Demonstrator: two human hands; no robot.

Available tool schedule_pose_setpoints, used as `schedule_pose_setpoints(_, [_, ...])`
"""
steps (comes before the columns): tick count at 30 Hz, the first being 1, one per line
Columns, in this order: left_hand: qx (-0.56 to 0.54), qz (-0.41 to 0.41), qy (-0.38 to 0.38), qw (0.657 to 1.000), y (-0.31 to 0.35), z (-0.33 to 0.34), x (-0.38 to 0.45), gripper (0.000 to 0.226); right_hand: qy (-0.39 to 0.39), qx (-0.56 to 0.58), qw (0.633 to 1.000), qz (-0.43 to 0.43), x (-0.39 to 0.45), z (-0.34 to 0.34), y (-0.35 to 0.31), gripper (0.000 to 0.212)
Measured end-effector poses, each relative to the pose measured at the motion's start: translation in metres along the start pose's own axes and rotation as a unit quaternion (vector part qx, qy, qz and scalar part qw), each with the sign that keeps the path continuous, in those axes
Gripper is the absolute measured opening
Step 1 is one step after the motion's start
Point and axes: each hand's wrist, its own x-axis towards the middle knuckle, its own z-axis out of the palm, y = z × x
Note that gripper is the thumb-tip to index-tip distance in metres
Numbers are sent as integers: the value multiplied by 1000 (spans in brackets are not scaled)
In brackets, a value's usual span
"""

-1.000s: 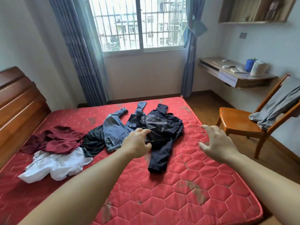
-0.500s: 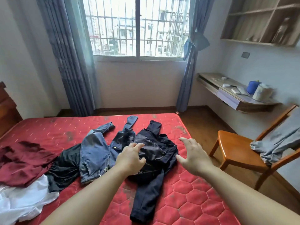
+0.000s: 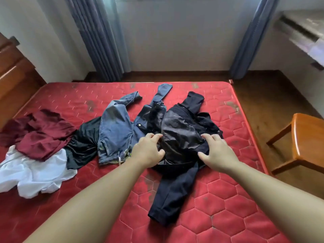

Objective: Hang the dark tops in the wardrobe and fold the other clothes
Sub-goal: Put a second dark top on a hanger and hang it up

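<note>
A dark navy jacket (image 3: pixel 182 123) with a grey lining lies crumpled on the red mattress (image 3: pixel 224 207), one sleeve stretching toward me. My left hand (image 3: pixel 149 149) grips its left side, fingers and thumb curled into the fabric. My right hand (image 3: pixel 217 151) grips its right side the same way. Left of the jacket lie blue jeans (image 3: pixel 115 132), partly over a black top (image 3: pixel 84 144). A blue denim shirt (image 3: pixel 158 97) shows between the jeans and the jacket. Farther left are a maroon garment (image 3: pixel 38 135) and a white one (image 3: pixel 35 172).
A wooden chair (image 3: pixel 308 137) stands on the floor right of the bed. The wooden headboard (image 3: pixel 14 76) is at the left edge. Blue curtains (image 3: pixel 98 41) hang on the far wall, and a wall desk (image 3: pixel 301 28) is at the upper right.
My head has tilted down and come closer to the bed. My right hand has come left onto the jacket, and both hands now hold it.
</note>
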Motion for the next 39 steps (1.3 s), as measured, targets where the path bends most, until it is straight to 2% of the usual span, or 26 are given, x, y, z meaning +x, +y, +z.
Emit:
schedule_pose_setpoints(6, [12,-22,-53,998,-30,117,82,61,-72,-43,996,22,83,116,57,68])
schedule_pose_setpoints(10, [62,-14,-88,994,-56,207,121,65,-92,-127,988,8,135,199,86,73])
schedule_pose_setpoints(14, [70,-41,-190,978,-84,281,155,96,-157,-144,977,33,181,271,111,100])
schedule_pose_setpoints(16, [60,-73,-224,970,-96,318,162,106,-175,-140,974,40,194,304,124,96])
schedule_pose_setpoints(18, [97,-79,-204,971,-104,353,158,107,-138,-157,977,26,195,334,133,85])
schedule_pose_setpoints(21, [140,-71,-144,977,-110,383,156,102,-41,-192,980,9,194,360,140,75])
schedule_pose_setpoints(25, [112,-50,-94,988,-115,387,154,73,85,-176,980,-39,195,359,137,49])
schedule_pose_setpoints(27, [89,-32,-77,993,-117,384,150,62,95,-162,981,-57,191,355,135,39])
schedule_pose_setpoints(31, [20,-7,-106,994,-124,369,128,48,51,-139,986,-80,163,346,124,32])
schedule_pose_setpoints(35, [3,-26,-152,988,-123,360,68,47,-42,-100,994,-28,108,345,101,37])
schedule_pose_setpoints(37, [-3,-19,-165,986,-119,355,32,63,-103,-54,993,7,72,345,87,42])
schedule_pose_setpoints(39, [-60,15,-168,984,-110,346,-3,101,-196,-25,980,13,35,347,71,39])
